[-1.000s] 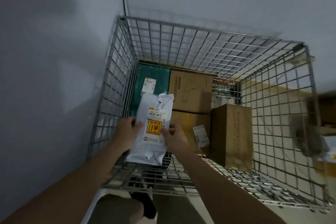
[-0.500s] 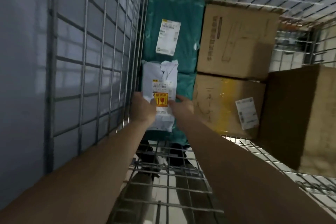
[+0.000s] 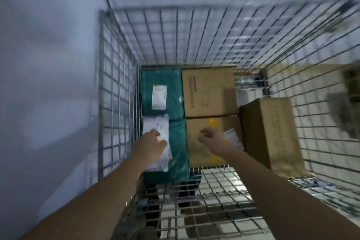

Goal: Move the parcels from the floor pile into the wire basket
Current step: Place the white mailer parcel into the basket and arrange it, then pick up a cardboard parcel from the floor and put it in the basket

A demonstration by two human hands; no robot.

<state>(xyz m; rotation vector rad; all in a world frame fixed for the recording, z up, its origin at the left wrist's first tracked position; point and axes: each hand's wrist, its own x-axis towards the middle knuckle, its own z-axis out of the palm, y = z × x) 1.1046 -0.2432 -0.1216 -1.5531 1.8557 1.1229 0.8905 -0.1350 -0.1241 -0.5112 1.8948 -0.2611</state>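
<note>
White parcel (image 3: 156, 140) lies under my left hand (image 3: 151, 147), long axis toward twelve o'clock, fingers resting on it; my right hand (image 3: 212, 139), loosely curled, holds nothing, inside the wire basket (image 3: 116, 87).

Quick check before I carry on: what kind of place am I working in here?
Probably a parcel sorting or storage room: a tall wire basket against a bare wall, holding labelled cardboard boxes and a teal mailer bag.

The lone head view looks steeply down from above into the wire basket (image 3: 120, 87), close over its near rim.
</note>
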